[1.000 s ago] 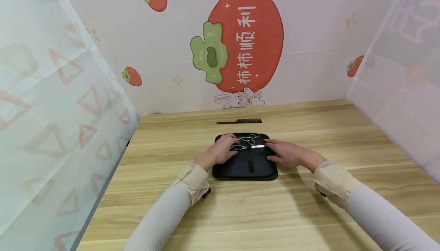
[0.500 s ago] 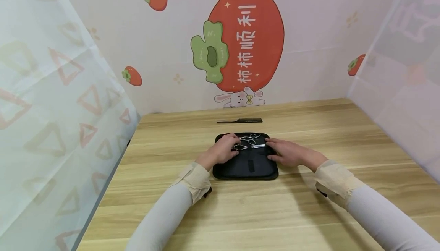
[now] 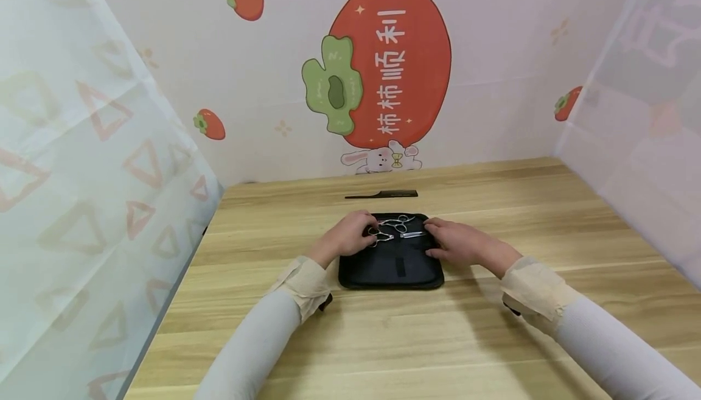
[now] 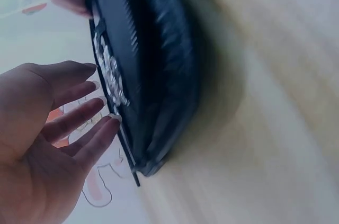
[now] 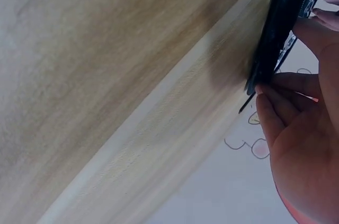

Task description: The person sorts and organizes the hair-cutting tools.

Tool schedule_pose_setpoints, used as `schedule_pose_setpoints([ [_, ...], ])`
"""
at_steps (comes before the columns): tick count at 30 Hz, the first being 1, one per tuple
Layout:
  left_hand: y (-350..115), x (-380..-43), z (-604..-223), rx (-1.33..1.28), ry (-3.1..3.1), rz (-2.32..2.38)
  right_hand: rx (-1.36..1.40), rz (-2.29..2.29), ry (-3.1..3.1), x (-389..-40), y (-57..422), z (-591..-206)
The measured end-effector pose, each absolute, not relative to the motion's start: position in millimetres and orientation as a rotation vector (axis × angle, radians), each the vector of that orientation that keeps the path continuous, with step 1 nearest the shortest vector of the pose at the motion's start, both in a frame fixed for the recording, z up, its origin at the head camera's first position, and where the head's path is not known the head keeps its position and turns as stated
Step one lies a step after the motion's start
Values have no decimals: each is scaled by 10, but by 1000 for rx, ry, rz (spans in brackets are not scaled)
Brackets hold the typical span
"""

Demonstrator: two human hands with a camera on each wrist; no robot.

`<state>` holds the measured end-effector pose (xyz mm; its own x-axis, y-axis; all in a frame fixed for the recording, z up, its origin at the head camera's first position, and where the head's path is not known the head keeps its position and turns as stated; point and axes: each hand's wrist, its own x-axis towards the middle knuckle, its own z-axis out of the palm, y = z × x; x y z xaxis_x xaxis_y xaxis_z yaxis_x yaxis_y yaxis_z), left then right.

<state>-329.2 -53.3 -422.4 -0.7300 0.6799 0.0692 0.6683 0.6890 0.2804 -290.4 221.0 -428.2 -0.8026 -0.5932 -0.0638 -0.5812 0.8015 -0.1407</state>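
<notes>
Pale cloth [image 3: 504, 126] printed with red fruit [image 3: 427, 65] is hanging behind and to both sides of a wooden worktop [image 3: 405, 351], where a black case [image 3: 367, 272] is lying flat. Left of the case, a light sleeve [image 3: 249, 342] is leading up to the left hand [image 3: 347, 235], which is reaching over the case's left edge. Its grip is looking released: in the left wrist view the fingers [image 4: 74, 121] are spreading loosely and holding nothing, though I cannot tell whether the tips are touching metal.

Beyond the case's far edge, a comb [image 3: 397, 193] is lying side to side, its thin tail pointing left. On the case, toward that far edge, two scissors are lying one beyond the other. The near scissors [image 3: 411, 235] are running side to side, loops toward the case's left edge, blades toward its right. The far scissors [image 3: 401, 228] are lying the other way round, loops rightward, their left end partly hiding behind the left hand.

What seems to be counting most is this: the near scissors' loops are sitting just right of the left fingertips, making that hand the nearer one. At the case's right edge, the right hand [image 3: 457, 243] is resting extended fingers, its grip also looking released, touching the edge without clenching.
</notes>
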Motion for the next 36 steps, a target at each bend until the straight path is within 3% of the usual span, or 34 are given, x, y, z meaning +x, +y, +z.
schedule_pose_setpoints([
  [20,-756,-3865,-4232,725,2964,294,-1009,-237,2893,-2807,2127,-4395],
  [36,-625,-4052,-4239,772,2971,220,-1019,-244,2925,-2866,2257,-4380],
])
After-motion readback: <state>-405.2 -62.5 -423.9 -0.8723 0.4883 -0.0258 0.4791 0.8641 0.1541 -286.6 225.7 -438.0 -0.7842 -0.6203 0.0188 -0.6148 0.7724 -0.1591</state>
